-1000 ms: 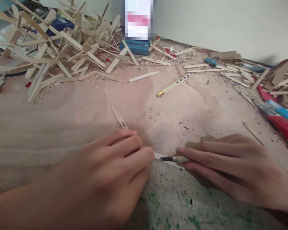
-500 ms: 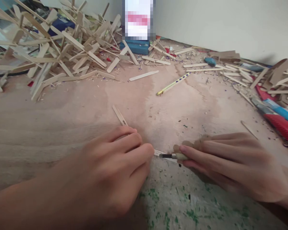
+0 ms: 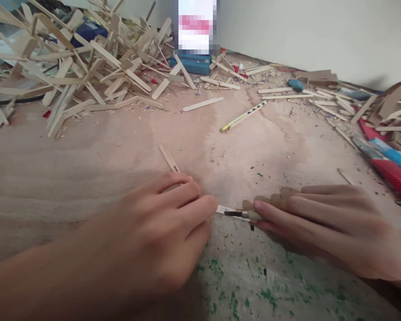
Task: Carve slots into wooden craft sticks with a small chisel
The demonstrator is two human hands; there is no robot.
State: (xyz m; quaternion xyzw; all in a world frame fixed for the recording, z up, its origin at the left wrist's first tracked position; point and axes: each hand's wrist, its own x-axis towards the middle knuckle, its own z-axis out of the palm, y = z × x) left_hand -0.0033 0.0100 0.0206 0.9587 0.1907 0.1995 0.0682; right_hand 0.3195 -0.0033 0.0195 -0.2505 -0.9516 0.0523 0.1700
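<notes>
A thin wooden stick [image 3: 222, 209] lies on the tabletop, its visible part between my two hands. My left hand [image 3: 167, 227] is closed over its left end, pressing it down. In my right hand [image 3: 327, 223] is a small carving tool [image 3: 233, 213], held by its pale handle, with the dark metal blade pointing left and resting on or just over the stick. Past my left fingertips, another stick with a small slot [image 3: 169, 158] lies slanted on the table; whether my fingers touch it is unclear.
Loose wooden sticks [image 3: 96, 67] pile up at the back left, more at the right. A phone-like screen leans on a blue block [image 3: 191, 64]. A yellow pencil [image 3: 243, 117] lies mid-table. A red cutter [image 3: 394, 178] sits at the right edge.
The whole view has shifted slightly. The blade lies a little flatter along the stick, and more of the stick shows beside it. Both hands keep their hold.
</notes>
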